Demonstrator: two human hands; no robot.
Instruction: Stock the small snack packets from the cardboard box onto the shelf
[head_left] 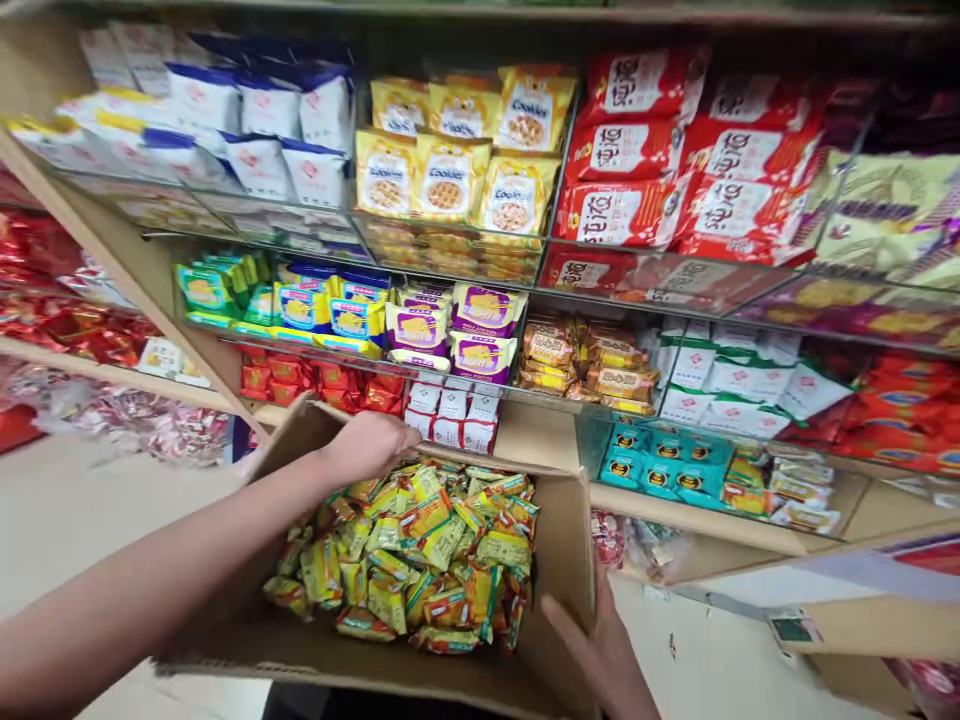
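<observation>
Starting at the left: pale wooden shelving (112,375) with red wrapped sweets, then glass-fronted bins of blue-and-white packets (255,120) up top. The left hand (367,445) is reaching across the open brown cardboard box (562,540), its grip curled over the far rim – fingers closed on the cardboard edge, as far as I can tell, not on any snack.

Inside the box, a loose heap of small yellow, green and orange snack packets (420,550) is filling most of the floor of it; the pile is looking full, so I judge little if any has gone out to the shelves yet. Directly beyond the box, an empty-looking wooden bay (536,435) is sitting between the small red-and-white packets (454,410) and the teal packets (660,460).

Above, yellow cookie bags (457,150), purple packs (480,320), then big red bags (660,150) moving right.

Down at the right, the right hand (607,650) is pressing flat against the box's outer side wall – fingers apart and extended, holding nothing, just steadying the cardboard.
</observation>
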